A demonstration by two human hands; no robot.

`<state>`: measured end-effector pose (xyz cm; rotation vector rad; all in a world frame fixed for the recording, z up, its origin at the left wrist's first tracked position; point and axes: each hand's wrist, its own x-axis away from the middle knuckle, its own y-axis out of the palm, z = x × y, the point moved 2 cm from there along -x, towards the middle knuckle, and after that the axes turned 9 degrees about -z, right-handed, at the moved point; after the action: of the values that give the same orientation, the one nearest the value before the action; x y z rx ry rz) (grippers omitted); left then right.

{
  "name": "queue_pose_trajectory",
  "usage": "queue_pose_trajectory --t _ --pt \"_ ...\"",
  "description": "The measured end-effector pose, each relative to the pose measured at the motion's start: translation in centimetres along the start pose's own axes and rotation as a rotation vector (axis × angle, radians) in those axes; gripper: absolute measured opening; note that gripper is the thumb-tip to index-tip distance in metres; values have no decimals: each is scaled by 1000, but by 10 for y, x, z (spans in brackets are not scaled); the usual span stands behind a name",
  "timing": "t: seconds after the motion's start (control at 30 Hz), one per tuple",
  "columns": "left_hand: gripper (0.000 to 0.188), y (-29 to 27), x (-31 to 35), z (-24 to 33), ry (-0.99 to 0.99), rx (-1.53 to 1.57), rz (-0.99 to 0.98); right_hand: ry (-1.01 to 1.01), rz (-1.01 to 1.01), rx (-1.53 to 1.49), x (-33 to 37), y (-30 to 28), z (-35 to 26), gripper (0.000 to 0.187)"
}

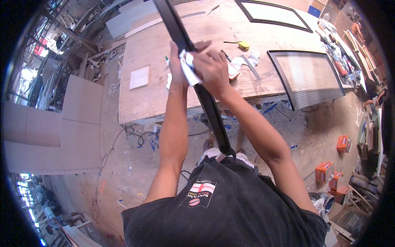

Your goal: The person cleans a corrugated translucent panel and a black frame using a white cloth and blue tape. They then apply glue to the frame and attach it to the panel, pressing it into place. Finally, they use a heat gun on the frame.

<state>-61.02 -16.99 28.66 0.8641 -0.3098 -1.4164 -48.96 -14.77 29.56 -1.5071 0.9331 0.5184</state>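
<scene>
A long black bar (210, 110), perhaps one edge of a frame seen side-on, slants from the top of the view down to my waist, above the table's near edge. My left hand (177, 68) is closed round it from the left, thumb up along its side. From the right, my right hand (211, 71) pinches a crumpled white cloth or paper (190, 71) against the bar, fingers curled. The bar's upper end lies out of view. Just beyond my right hand, an orange-and-white object (233, 72) is partly hidden.
The plywood table (135, 103) bears a yellow tape measure (244, 45), a metal ruler (250, 67), a pale square board (139, 78), a black frame (275, 16) and a ribbed-panel frame (306, 76) overhanging the edge. Orange boxes (325, 172) and cables (135, 131) lie on the floor.
</scene>
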Motion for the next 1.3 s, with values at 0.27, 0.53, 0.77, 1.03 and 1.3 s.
queue_pose_trajectory --t 0.27,0.53,0.77,1.03,1.3 --pt "68 -24 17 32 446 -35 139 139 -39 5 57 1 -41 9" --pt "67 -2 60 44 629 -117 175 148 -98 -39 83 -17 -53 16" --pt "70 10 97 15 636 -153 350 106 -96 -174 80 -4 -63 16" --pt "63 19 135 -15 560 -194 487 149 -193 -310 100 -19 -79 19" --pt "66 18 146 -32 505 -87 433 83 -204 -222 109 -28 -82 21"
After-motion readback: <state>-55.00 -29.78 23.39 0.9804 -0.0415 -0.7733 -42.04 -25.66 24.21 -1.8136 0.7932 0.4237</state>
